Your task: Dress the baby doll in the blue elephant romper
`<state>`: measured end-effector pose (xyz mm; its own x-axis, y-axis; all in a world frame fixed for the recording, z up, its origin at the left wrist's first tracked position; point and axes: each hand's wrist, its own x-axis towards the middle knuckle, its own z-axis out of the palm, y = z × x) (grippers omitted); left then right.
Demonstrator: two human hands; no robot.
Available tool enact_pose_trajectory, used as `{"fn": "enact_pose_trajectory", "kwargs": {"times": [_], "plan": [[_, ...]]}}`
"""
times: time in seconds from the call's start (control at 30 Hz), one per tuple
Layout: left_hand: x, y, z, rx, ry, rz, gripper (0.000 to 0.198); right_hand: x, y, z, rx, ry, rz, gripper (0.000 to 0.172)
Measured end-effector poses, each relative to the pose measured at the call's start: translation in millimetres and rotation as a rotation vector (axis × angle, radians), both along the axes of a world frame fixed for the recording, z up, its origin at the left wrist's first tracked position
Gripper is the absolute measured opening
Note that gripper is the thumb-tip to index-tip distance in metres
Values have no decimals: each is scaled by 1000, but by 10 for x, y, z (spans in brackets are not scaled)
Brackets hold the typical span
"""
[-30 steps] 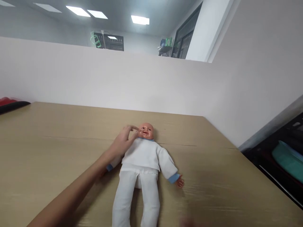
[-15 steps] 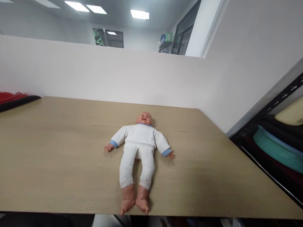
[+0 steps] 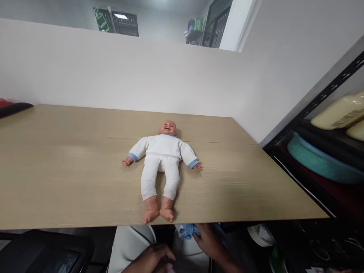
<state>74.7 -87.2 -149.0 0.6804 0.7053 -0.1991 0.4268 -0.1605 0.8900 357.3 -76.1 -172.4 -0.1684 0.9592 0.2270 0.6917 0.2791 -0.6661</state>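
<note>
A baby doll (image 3: 164, 146) in a white top with blue cuffs and white trousers lies on its back, arms spread, its bare feet near the table's front edge. Below that edge, over my lap, my right hand (image 3: 209, 240) is closed on a blue cloth (image 3: 187, 231), partly hidden by the tabletop and my fingers. My left hand (image 3: 159, 256) hovers over my lap at the bottom of the view, fingers loosely bent and apart, with nothing visible in them. Neither hand touches the doll.
The wooden table (image 3: 85, 182) meets a white wall (image 3: 127, 76) behind it. On the right, a black shelf rack holds a teal basin (image 3: 321, 161) and cream bottles (image 3: 338, 112). A black chair (image 3: 42, 250) stands below the table at left.
The view has tilted down and shifted slightly right. Both my hands and the blue cloth have come into sight under the table edge. The doll lies as before.
</note>
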Motion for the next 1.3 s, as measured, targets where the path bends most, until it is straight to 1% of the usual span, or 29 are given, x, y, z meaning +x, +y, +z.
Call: {"fn": "enact_pose_trajectory", "kwargs": {"times": [0.03,0.07,0.1,0.17,0.2,0.27,0.3,0.37,0.43,0.47,0.53,0.6,0.67,0.73,0.8,0.87,0.93,0.97,1.03,1.1,1.17,1.2,1.23,1.3], "plan": [[-42,-23,36,1,-12,27,20,-18,-36,27,-58,28,47,43],[-65,-40,96,8,-31,53,20,-47,-79,105,-125,65,93,44],[-75,-53,174,20,-57,83,20,-83,-125,227,-193,108,138,42],[-67,-71,362,75,-131,141,24,-161,-211,548,-321,174,167,33],[-58,-77,462,118,-175,172,29,-191,-247,713,-375,195,184,26],[-41,-75,661,218,-271,232,51,-215,-301,980,-383,278,186,18],[-34,-64,757,255,-312,255,63,-207,-319,1065,-367,332,167,20],[-23,-15,939,258,-356,283,80,-171,-332,1147,-324,434,92,30],[-5,73,1104,183,-350,272,83,-148,-303,1169,-314,493,-14,38],[9,129,1179,138,-342,261,80,-154,-270,1185,-314,511,-69,41],[46,253,1318,84,-333,251,68,-205,-173,1264,-291,547,-157,46],[88,381,1444,97,-339,269,48,-280,-56,1421,-210,588,-187,48],[117,504,1563,148,-367,295,30,-337,56,1628,-132,603,-121,45],[125,618,1671,211,-427,308,20,-357,150,1830,-83,612,-9,39],[114,723,1758,272,-488,323,15,-353,229,1983,-29,620,83,33],[92,821,1819,295,-527,360,14,-349,306,2071,37,625,128,27],[68,918,1860,258,-557,404,14,-356,396,2107,71,632,138,21],[55,968,1878,221,-573,415,16,-361,450,2111,69,641,133,21],[19,1071,1911,145,-593,402,20,-363,580,2106,23,661,115,26],[-37,1180,1936,111,-565,345,27,-340,737,2095,-40,701,54,32],[-114,1293,1940,128,-477,294,41,-287,910,2093,-128,753,-3,38],[-155,1347,1932,149,-420,270,48,-254,994,2099,-168,777,1,42],[-194,1399,1917,169,-367,245,53,-220,1072,2113,-201,796,35,45],[-247,1489,1876,189,-298,203,58,-168,1197,2163,-274,789,190,49]]}}
